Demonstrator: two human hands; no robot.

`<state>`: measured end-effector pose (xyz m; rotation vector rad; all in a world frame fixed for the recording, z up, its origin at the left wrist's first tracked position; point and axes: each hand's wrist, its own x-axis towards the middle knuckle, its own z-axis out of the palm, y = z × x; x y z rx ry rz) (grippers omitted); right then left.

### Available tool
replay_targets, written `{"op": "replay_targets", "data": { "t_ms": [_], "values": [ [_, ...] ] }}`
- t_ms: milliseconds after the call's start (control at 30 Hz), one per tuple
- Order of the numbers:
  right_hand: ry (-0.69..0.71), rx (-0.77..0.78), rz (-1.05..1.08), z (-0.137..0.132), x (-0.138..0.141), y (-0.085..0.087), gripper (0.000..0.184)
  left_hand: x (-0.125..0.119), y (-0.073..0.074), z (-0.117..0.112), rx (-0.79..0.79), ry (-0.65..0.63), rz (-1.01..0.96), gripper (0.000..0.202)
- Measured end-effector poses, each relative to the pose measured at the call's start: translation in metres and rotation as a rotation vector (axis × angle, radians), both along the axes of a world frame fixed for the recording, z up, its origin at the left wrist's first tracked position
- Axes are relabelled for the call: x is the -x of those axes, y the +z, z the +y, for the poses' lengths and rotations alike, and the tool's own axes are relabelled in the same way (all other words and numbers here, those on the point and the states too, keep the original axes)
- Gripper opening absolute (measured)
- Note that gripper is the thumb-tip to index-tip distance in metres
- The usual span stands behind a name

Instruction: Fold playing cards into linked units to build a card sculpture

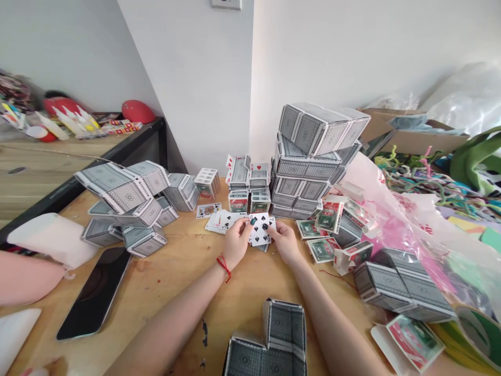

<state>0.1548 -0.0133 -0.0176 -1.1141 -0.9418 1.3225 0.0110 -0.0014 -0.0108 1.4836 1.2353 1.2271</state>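
Two hands, left hand (236,241) and right hand (284,241), close together, both pinching spade cards (261,231) above middle of wooden counter (176,271); card-box stacks (309,156) along far edge by white wall corner (219,78); dark tablet (96,295) near left edge

Red thread bracelet (224,266), dark nails (253,221)

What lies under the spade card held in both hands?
Under the spade card, pinched between left hand and right hand, a corner of another card seems to show over the wooden table; its face is covered.
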Motion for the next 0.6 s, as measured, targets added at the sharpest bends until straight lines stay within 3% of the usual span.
{"op": "replay_targets", "data": {
  "t_ms": [133, 600],
  "values": [
    [-0.006, 0.003, 0.010, 0.0003, -0.0004, 0.0003, 0.025, 0.0009, -0.0002, 0.0002, 0.061, -0.050, -0.079, 0.026],
    [0.007, 0.001, 0.037, 0.0021, -0.0018, -0.0042, 0.025, 0.0008, 0.0003, -0.0009, -0.029, -0.041, 0.053, 0.017]
  ]
}}
